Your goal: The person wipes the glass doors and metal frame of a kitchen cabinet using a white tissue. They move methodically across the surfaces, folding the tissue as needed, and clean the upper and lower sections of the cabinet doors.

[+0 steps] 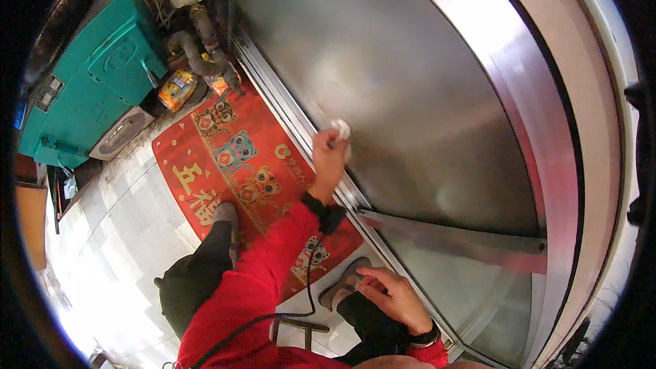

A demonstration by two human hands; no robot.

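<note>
My left hand (pixel 328 159) pinches a crumpled white wad (pixel 340 129), perhaps tissue or cloth, at the lower edge of a frosted grey door panel (pixel 410 113). A black band circles that wrist, with a black cable running back along the red sleeve. Beneath the panel runs a metal sliding track (pixel 284 100). My right hand (pixel 394 294) is held over my right leg, beside the door frame. Its fingers are loosely curled and slightly apart, with nothing clearly visible in them. A dark watch or band is on the right wrist.
A red floor mat (pixel 271 154) with printed cartoon cats lies under my left foot. Past it stand a green metal machine or cabinet (pixel 97 77), thick pipes (pixel 197 48) and a yellow-orange packet (pixel 177 90). A small stool (pixel 302 326) is partly visible below me.
</note>
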